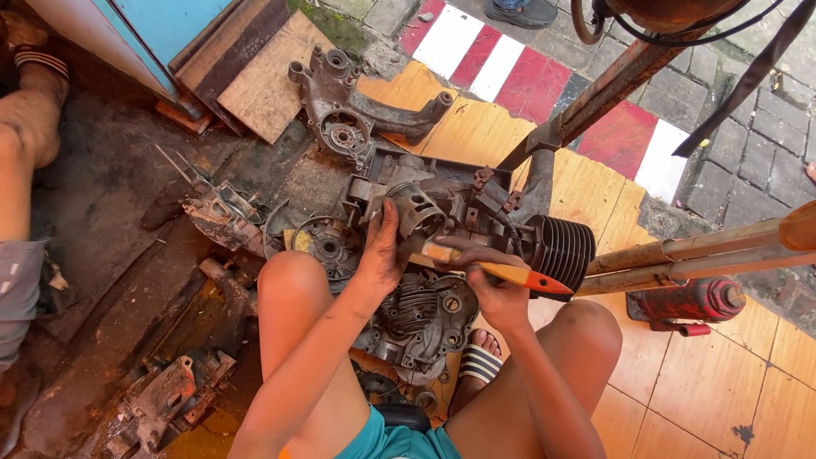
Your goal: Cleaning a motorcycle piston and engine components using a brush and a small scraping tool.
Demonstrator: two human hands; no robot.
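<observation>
Nearest to us are our own bent knees, and between them our two forearms reach out over a grimy engine crankcase (421, 319) lying on the floor; we crouch low, it seems, so that both hands can meet over the work. Our left hand (382, 251) curls its fingers around a grey piston (416, 211), gripping it by the skirt and tilting it up toward us, which turns its side to the brush; our right hand (493, 285) is clenched on a paintbrush (501, 272) with a yellow handle and an orange tip, held crosswise so that the bristle end, partly hidden behind the fingers, lies just beside the piston. The piston thus sits in the middle of the scene, just beyond the crankcase and raised clear of it. To the right of it a black finned cylinder (563, 251) lies on its side, touching the cluster of engine parts; farther off, a separate casing half (340, 119) rests on a wooden board (476, 132), presumably set aside out of the way. On the left, near a dark oily patch of ground, lie more greasy parts (221, 217); a red bottle jack (693, 299) lies on the right beneath two rusty tubes (697, 255); our sandalled foot (478, 359) shows between the knees; another person's leg (25, 127) enters at the far left.
</observation>
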